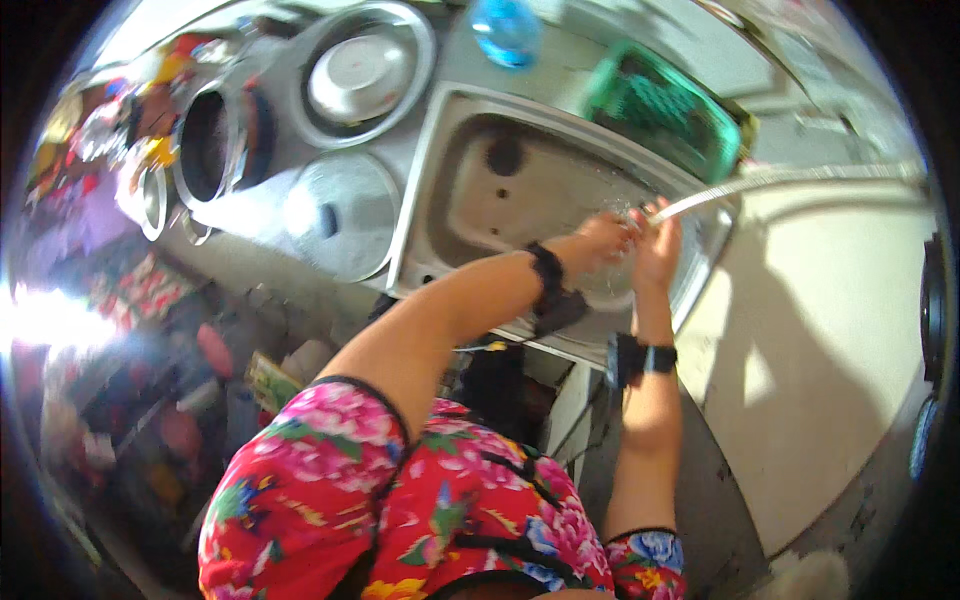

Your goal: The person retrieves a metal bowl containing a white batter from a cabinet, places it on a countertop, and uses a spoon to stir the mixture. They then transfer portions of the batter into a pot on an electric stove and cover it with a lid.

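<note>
Over the right part of a metal sink, both hands are close together in splashing water. My right hand grips the end of a pale ribbed hose that comes in from the right. My left hand is just left of the hose end, in the spray. Its fingers are blurred, and I cannot tell whether they hold anything. Dark straps circle both wrists. A dark round drain shows at the far left of the basin.
Left of the sink lie a glass lid and a wide metal basin with a metal bowl in it. Behind stand a green plastic basket and a blue translucent container. A dark-mouthed pot sits farther left.
</note>
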Motion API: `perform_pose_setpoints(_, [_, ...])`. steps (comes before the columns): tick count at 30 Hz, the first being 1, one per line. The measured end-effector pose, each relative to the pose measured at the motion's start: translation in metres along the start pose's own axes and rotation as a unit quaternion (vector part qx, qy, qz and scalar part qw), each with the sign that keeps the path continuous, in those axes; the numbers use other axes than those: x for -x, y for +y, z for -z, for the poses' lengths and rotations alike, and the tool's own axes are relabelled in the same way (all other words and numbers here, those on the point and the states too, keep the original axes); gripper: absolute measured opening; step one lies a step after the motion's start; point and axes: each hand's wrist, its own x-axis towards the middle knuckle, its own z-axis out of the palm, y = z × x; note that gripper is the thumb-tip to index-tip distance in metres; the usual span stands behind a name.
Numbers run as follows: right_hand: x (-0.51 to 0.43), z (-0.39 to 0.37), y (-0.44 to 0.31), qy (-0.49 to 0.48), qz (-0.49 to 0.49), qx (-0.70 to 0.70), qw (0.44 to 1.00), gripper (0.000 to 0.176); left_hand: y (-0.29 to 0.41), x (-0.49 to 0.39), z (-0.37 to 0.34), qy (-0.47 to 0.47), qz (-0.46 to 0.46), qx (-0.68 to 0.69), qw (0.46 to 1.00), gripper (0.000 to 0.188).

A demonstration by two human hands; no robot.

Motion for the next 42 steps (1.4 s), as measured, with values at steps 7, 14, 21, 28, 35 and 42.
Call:
perform_pose_setpoints(7, [0.015, -0.035, -0.010, 0.057, -0.114, -0.061, 0.990, 0.029, -0.018, -0.010, 0.011, 0.090, 0.034, -0.147, 0.984, 0.020])
perform_pose_setpoints(14, [0.023, -0.039, -0.017, 0.062, -0.135, -0.032, 0.988, 0.018, -0.031, -0.026, 0.021, 0.023, -0.260, -0.345, 0.902, 0.020])
perform_pose_setpoints(21, [0.013, -0.026, -0.022, 0.071, -0.247, -0.068, 0.964, 0.023, 0.002, 0.030, 0.008, 0.084, -0.033, -0.140, 0.986, 0.016])
perform_pose_setpoints(28, [0.000, 0.016, -0.012, 0.091, -0.170, 0.135, 0.972, 0.023, 0.016, 0.086, 0.066, 0.170, -0.195, -0.576, 0.775, 0.042])
perform_pose_setpoints(35, [-0.088, 0.102, -0.150, 0.351, 0.291, 0.663, 0.594, 0.064, 0.022, 0.137, 0.219, 0.112, -0.145, -0.130, 0.974, 0.039])
perform_pose_setpoints(42, [-0.121, 0.048, -0.373, 0.237, 0.441, 0.593, 0.630, 0.053, -0.012, 0.235, 0.366, 0.353, -0.123, 0.025, 0.927, 0.029])
